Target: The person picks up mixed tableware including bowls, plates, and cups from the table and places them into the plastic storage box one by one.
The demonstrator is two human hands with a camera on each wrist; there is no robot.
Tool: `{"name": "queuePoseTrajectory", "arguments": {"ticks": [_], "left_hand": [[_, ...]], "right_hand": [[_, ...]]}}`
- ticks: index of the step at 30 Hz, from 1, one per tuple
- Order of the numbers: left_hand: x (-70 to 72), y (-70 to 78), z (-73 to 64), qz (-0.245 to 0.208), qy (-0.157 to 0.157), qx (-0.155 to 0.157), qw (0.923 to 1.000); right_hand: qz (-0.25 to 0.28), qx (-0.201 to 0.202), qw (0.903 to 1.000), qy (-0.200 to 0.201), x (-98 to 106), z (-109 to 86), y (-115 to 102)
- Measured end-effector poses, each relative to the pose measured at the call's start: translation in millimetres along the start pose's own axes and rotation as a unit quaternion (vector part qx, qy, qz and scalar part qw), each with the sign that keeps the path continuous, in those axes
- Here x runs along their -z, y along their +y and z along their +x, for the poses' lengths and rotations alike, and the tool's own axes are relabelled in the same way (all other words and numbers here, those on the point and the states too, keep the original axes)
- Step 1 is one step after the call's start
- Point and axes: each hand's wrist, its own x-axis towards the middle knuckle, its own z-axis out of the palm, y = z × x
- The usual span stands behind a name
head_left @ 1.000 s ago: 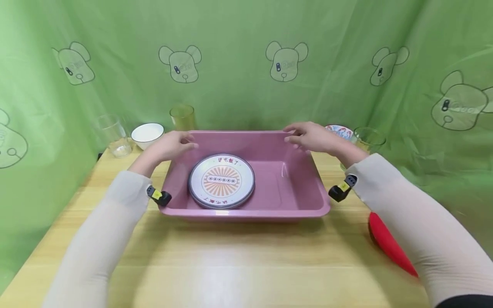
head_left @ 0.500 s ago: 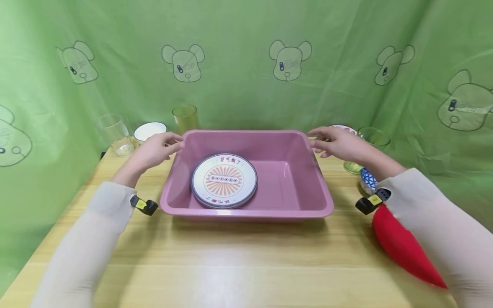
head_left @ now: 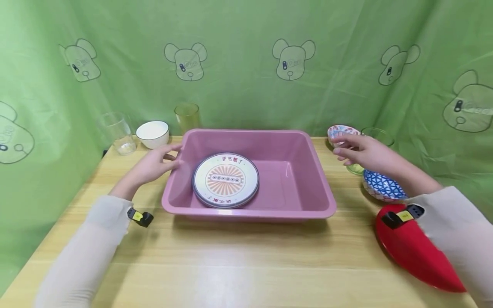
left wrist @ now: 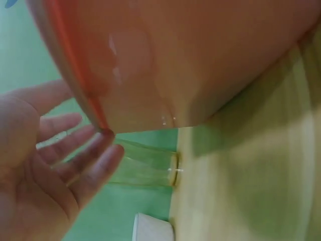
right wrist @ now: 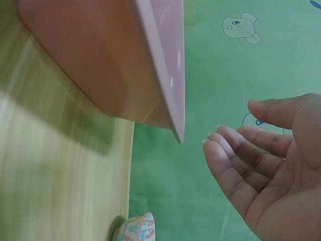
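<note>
A pink plastic basin (head_left: 269,215) stands in the middle of the table. Inside, on its left half, lies a low stack of round plates (head_left: 226,179); the top one is white with an orange sunburst. My left hand (head_left: 152,166) is at the basin's left rim, fingers relaxed and bent a little, fingertips right at the edge in the left wrist view. To the basin's right hovers my right hand (head_left: 371,156), holding nothing. Its fingers are loosely bent, apart from the rim in the right wrist view, and it overlaps a red-and-blue patterned bowl (head_left: 343,129) in the head view.
A clear glass (head_left: 119,134), a white bowl (head_left: 153,133) and a yellow glass (head_left: 187,116) stand back left. On the right are a greenish glass (head_left: 379,134), a blue-patterned bowl (head_left: 381,185) and a red plate (head_left: 416,252), partly behind my right arm. A green curtain (head_left: 246,85) surrounds the table.
My right hand has moved from the basin's far right rim outward to the right. My left hand has drawn back left and slightly nearer along the rim. The basin and plates stay put.
</note>
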Motion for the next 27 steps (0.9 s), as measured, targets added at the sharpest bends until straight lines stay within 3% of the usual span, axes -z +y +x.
{"name": "queuePoseTrajectory", "arguments": {"ticks": [3,7,10,14,17,19,24,27], "left_hand": [[-6.7,-4.9,-1.0,-0.027,0.007,-0.019,0.9994],[-13.5,-11.1,-4.0,-0.083,0.021,-0.018,0.9961],[-16.6,-15.8,-6.7,-0.123,0.027,-0.001,0.9921],[-21.4,-21.5,-10.4,-0.16,0.02,0.045,0.986],[-27.2,-25.0,-12.7,-0.207,0.014,0.072,0.9755],[-31.8,-27.1,-12.9,-0.255,0.012,0.076,0.9637],[-40.3,-31.2,-11.3,-0.359,0.012,0.066,0.9311],[-42.0,-32.3,-11.4,-0.385,0.011,0.066,0.9206]], "right_hand": [[-0.009,0.001,1.0,-0.001,0.3,-8.0,5.0],[-0.027,0.004,0.9996,-0.002,-1.2,-16.6,12.8],[-0.026,0.01,0.9996,-0.003,-2.2,-22.7,17.9],[-0.026,0.026,0.9993,0.005,-3.6,-29.0,24.2],[-0.042,0.034,0.9984,0.017,-5.0,-33.9,27.9],[-0.048,0.033,0.998,0.022,-5.4,-37.4,30.1],[-0.056,0.016,0.998,0.025,-2.7,-45.2,35.5],[-0.061,-0.013,0.9977,0.026,0.4,-49.6,39.9]]}}
